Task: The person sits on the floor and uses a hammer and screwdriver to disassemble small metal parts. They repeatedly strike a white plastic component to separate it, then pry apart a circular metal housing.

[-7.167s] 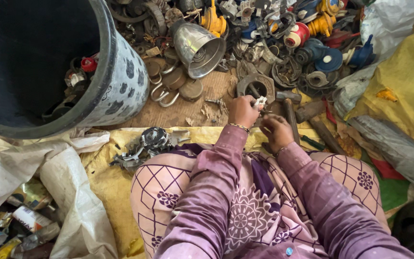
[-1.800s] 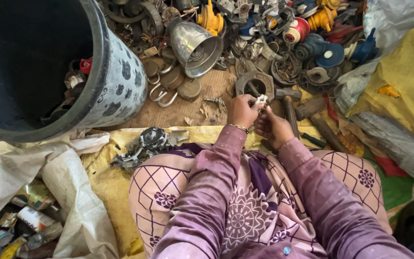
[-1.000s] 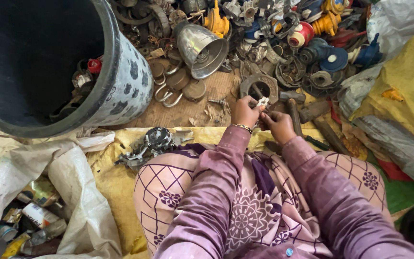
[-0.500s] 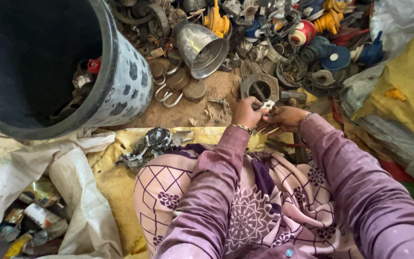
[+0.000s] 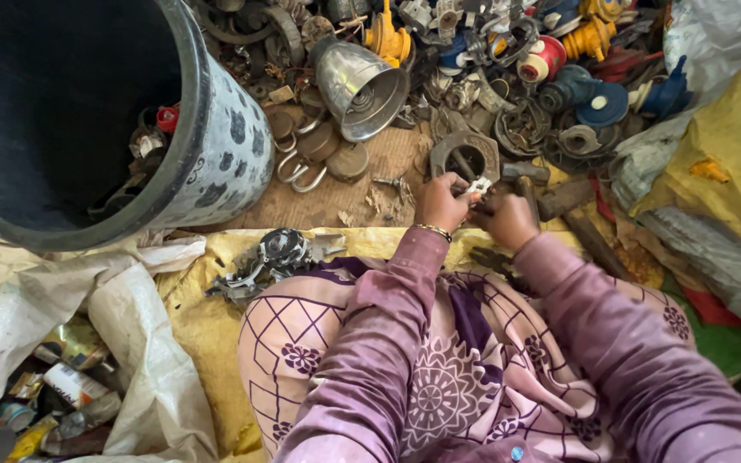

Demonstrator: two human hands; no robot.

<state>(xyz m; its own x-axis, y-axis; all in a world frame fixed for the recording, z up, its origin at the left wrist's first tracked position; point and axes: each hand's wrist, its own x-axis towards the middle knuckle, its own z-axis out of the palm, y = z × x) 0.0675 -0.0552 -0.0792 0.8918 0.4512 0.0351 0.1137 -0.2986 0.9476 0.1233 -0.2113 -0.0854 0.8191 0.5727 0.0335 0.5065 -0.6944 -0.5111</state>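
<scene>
1. Both hands meet over the scrap pile: left hand (image 5: 441, 201) pinches a small white metal part (image 5: 478, 185).
2. Right hand (image 5: 508, 219) looks curled on it too, beside the hexagonal metal ring (image 5: 465, 154).

Soft daylight, sharp centre, edges slightly warped.

A small pale metal part (image 5: 478, 185) is held off the floor between the fingertips of both hands. It is seen just near of a hexagonal metal ring, in the middle of the scene; its exact shape cannot be told.
</scene>
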